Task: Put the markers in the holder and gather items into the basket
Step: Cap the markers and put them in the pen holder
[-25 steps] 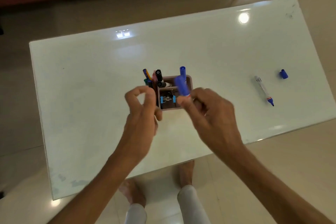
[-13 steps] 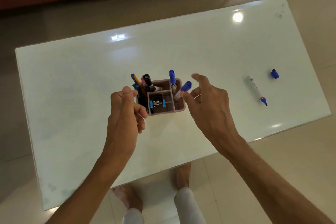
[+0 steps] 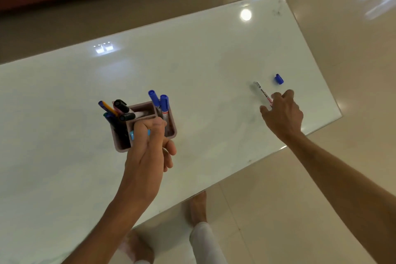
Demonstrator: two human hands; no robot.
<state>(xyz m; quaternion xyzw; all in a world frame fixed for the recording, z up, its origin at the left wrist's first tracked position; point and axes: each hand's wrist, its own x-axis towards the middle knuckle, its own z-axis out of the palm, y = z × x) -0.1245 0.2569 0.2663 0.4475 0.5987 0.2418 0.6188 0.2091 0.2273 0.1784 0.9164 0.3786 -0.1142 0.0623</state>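
An uncapped white marker [image 3: 261, 93] lies on the white table [image 3: 203, 66] near its right end, its near end hidden under the right hand [image 3: 282, 113], whose fingers curl down over it; whether they already grip it I cannot tell. Its loose blue cap [image 3: 279, 79] lies just beyond and to the right, apart from the marker. Well to the left stands the brown compartmented holder [image 3: 171, 133], with two blue-capped markers [image 3: 164, 103] in its right compartment and black-capped markers [image 3: 123, 109] and pens on its left, while the left hand [image 3: 150, 148] hangs over its near middle with fingers curled, holding nothing visible.
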